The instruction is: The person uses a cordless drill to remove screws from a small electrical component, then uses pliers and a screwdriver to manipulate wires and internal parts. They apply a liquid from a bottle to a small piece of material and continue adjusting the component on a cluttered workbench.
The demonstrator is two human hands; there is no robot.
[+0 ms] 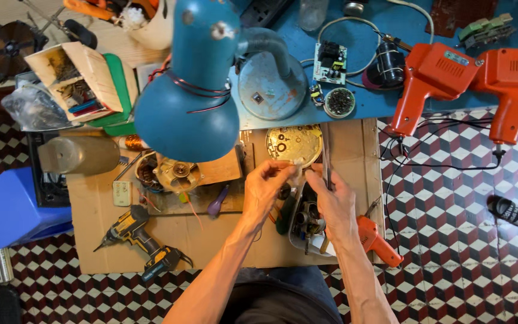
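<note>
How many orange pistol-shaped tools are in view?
3: two large orange soldering guns hang side by side off the blue bench's edge at upper right; a smaller orange tool lies by the right hand. Clutter may hide others.

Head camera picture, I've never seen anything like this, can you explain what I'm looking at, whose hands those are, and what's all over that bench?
The one picture comes from a camera worn on a person's head, looking straight down at a cluttered workbench. There is no robot: the two bare arms reaching up from the bottom edge are the wearer's own. The left hand and right hand meet over a small pale part, pinching it between their fingers; it is too small to identify. Just beyond lies a round yellowish circuit disc. A blue desk lamp hangs over the bench. Around lie a cordless drill, two orange soldering guns, and a tray of parts.
</note>
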